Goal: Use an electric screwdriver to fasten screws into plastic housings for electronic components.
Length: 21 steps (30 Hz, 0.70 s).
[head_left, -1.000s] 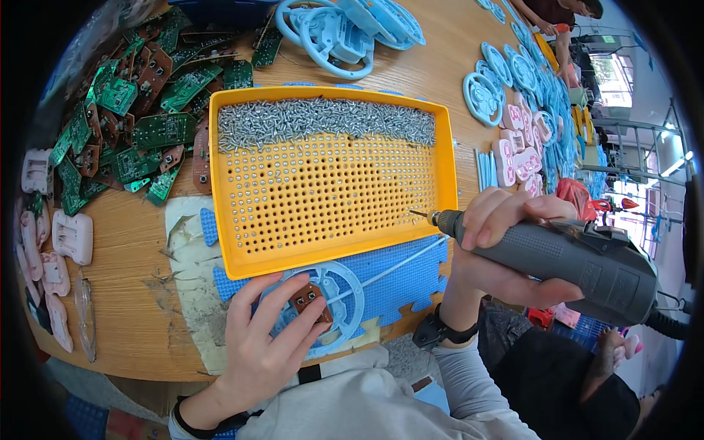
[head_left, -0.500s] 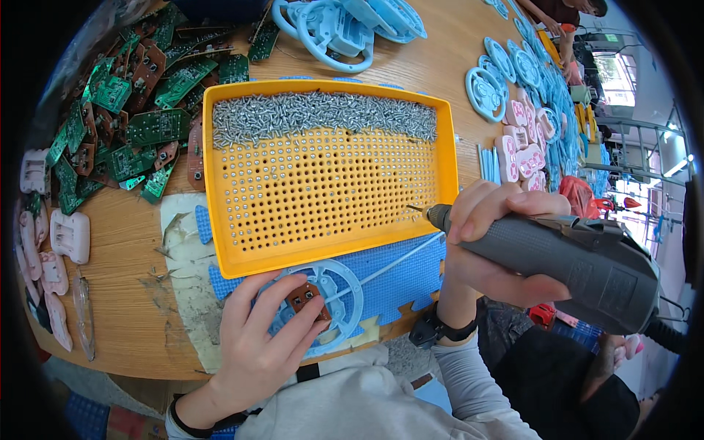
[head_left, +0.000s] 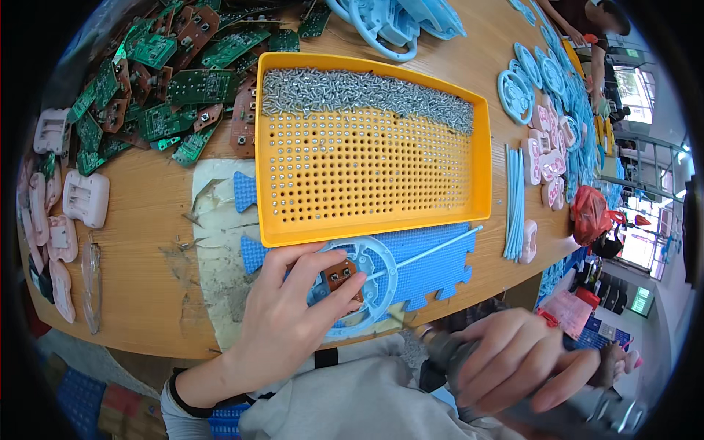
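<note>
My left hand (head_left: pixel 297 301) rests over a light blue toy steering wheel (head_left: pixel 391 282), with its fingers bent around a small brown circuit board (head_left: pixel 341 272) inside the ring. A thin pale blue rod (head_left: pixel 440 247) runs from the wheel toward the right. In my right hand (head_left: pixel 517 359) is a dark electric screwdriver (head_left: pixel 446 350), blurred by motion, its tip directed at the wheel's lower right but apart from it. Just beyond the wheel stands a yellow perforated tray (head_left: pixel 374 233); loose silver screws (head_left: pixel 359 92) fill its far side, and some sit in its holes.
Green and brown circuit boards (head_left: pixel 158 121) are heaped at the far left, above pale pink plastic parts (head_left: pixel 86 199). A blue foam mat (head_left: pixel 433 268) lies under the wheel. Blue rods (head_left: pixel 515 205), pink pieces and more wheels (head_left: pixel 515 97) line the right; another person is beyond.
My right hand has drawn the screwdriver from the tray's right edge down toward me, near the wheel. My left hand stays on the wheel and board. The whole view has shifted.
</note>
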Each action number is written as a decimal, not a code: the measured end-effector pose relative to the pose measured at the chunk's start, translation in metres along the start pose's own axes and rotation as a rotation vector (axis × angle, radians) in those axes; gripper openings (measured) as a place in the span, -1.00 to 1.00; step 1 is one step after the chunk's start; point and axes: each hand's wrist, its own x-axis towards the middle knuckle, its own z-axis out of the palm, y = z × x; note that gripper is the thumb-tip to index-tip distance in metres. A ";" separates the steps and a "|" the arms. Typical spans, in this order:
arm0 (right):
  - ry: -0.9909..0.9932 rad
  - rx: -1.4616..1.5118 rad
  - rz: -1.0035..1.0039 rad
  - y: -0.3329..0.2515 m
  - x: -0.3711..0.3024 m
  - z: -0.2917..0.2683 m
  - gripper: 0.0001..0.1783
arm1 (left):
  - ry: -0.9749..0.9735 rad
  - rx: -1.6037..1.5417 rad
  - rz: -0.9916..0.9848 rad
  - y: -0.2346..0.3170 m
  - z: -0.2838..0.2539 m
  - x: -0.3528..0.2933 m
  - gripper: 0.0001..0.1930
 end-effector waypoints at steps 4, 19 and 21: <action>-0.156 0.045 0.156 0.007 -0.005 0.011 -0.82 | 0.023 0.016 0.039 -0.001 -0.003 0.001 -0.64; -0.206 -0.057 0.167 0.021 -0.010 0.018 -0.86 | 0.024 -0.026 -0.011 0.000 0.004 -0.004 -0.59; -0.219 -0.046 0.158 0.023 -0.010 0.018 -0.86 | 0.028 -0.026 -0.010 -0.001 0.004 -0.004 -0.59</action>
